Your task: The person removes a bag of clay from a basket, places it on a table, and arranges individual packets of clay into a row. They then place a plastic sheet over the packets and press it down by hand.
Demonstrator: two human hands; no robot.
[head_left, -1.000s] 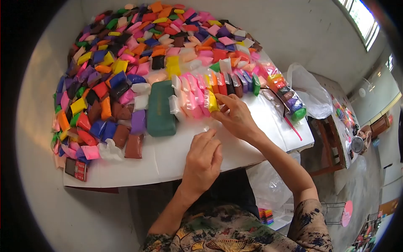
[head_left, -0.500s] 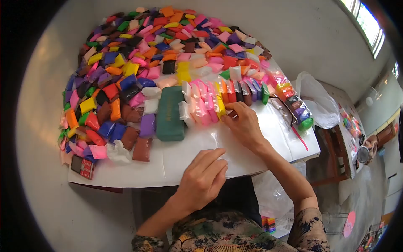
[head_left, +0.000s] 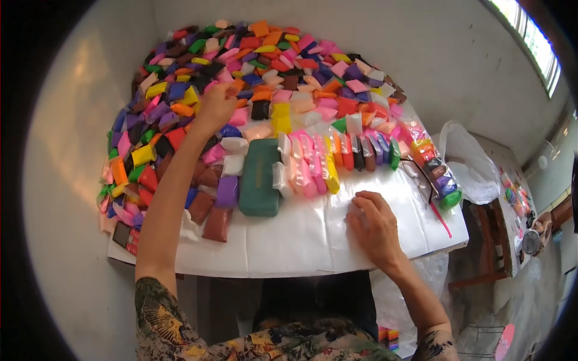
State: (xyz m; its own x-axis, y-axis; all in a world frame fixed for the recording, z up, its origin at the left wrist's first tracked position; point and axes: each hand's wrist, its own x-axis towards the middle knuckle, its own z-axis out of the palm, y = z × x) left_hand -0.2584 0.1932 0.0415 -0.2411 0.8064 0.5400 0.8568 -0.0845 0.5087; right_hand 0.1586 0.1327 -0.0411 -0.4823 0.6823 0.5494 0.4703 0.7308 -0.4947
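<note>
My left hand reaches into the large heap of colourful small packets; its fingers are bent near a pink packet, and their tips are partly hidden. My right hand rests over the white tabletop, fingers apart, with nothing in them. Between the hands lies a dark green case. Right of the case, a row of packets stands side by side, from white and pink through yellow, orange, red, black, brown and purple to green.
Eyeglasses lie near a clear bag of coloured packets at the table's right. A black and red item sits at the left front corner. Beyond the right edge are a white plastic bag and another table.
My left hand has gone from the table's front up and left to the heap. My right hand has left the yellow packet and moved down towards the front edge. The view has shifted slightly.
</note>
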